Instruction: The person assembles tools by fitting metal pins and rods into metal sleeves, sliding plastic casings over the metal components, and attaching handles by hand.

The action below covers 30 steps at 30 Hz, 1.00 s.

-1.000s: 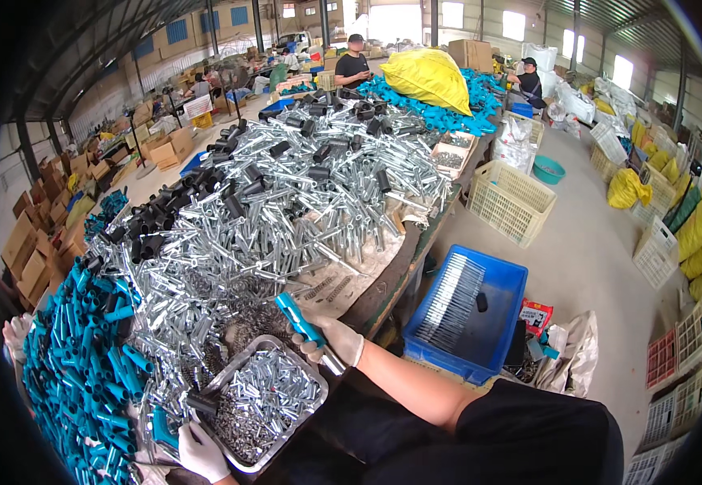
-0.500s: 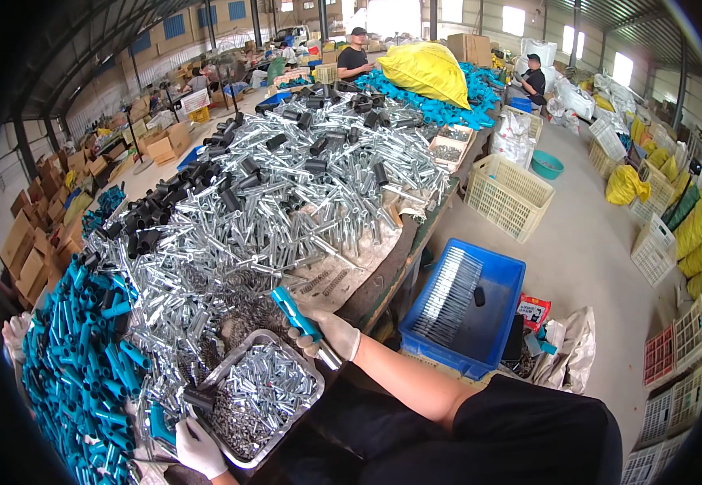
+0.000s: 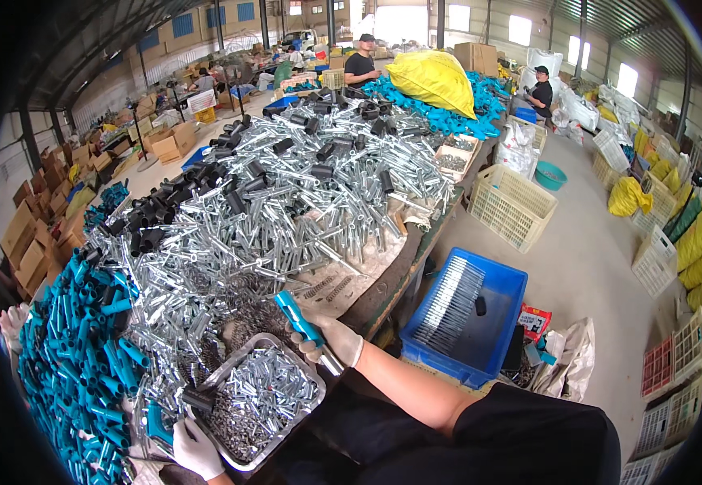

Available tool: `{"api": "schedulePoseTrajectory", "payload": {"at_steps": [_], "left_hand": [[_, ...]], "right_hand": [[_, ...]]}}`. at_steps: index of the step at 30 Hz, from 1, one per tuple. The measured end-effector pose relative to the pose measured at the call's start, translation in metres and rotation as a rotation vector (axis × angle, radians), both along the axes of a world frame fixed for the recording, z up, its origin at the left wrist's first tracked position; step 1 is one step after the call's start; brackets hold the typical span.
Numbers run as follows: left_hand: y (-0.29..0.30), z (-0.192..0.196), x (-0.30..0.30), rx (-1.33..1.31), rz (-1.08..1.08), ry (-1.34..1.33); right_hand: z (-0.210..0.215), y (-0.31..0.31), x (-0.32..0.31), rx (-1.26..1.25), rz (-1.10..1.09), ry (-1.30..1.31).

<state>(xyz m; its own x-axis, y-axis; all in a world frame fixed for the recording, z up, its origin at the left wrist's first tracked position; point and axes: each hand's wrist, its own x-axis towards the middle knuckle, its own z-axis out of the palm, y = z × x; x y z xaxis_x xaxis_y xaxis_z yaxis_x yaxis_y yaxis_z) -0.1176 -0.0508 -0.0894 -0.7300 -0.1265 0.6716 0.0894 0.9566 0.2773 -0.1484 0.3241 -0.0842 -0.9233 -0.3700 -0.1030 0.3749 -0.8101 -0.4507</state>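
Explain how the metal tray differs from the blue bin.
The metal tray is silvery and looks shallower than the blue bin. The tray holds small metal parts, jumbled; the bin holds long metal pieces in a neat row, its other side mostly bare. Both are open-topped.

Printed markings: none legible; reference landmark, blue crate (image 3: 492, 327).
A red packet (image 3: 540, 317) is located just beside the right side of the blue crate, toward the crate's near end; its face carries pale, lettering-like marks and a white area with dark shapes, all too small and blurred to be read. A white panel (image 3: 201, 102) stands in the background, well apart from the blue crate, on the far side of it and to the left; its face carries faint reddish marks, and at this size it cannot be determined whether these are characters or a graphic.
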Motion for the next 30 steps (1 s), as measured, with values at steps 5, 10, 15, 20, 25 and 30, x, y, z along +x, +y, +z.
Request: {"api": "schedulePoseTrajectory", "payload": {"at_steps": [5, 10, 15, 20, 25, 30], "left_hand": [[-0.004, -0.006, -0.003, 0.016, -0.022, -0.024], [-0.005, -0.004, -0.005, 0.008, -0.047, 0.045], [-0.001, -0.001, -0.005, -0.002, -0.017, 0.014], [-0.001, 0.003, 0.003, -0.036, 0.006, -0.009], [0.016, 0.010, -0.002, 0.027, -0.034, 0.013], [0.005, 0.010, 0.004, -0.010, 0.008, 0.041]], "right_hand": [[-0.002, 0.001, -0.002, -0.024, -0.005, -0.012], [0.004, -0.002, -0.001, 0.019, -0.035, -0.014], [0.012, -0.002, 0.001, 0.041, -0.076, -0.036], [0.002, -0.005, -0.005, 0.047, -0.029, -0.068], [0.000, 0.011, -0.002, -0.011, 0.005, -0.037], [0.004, 0.001, -0.005, -0.020, 0.045, -0.072]]}}
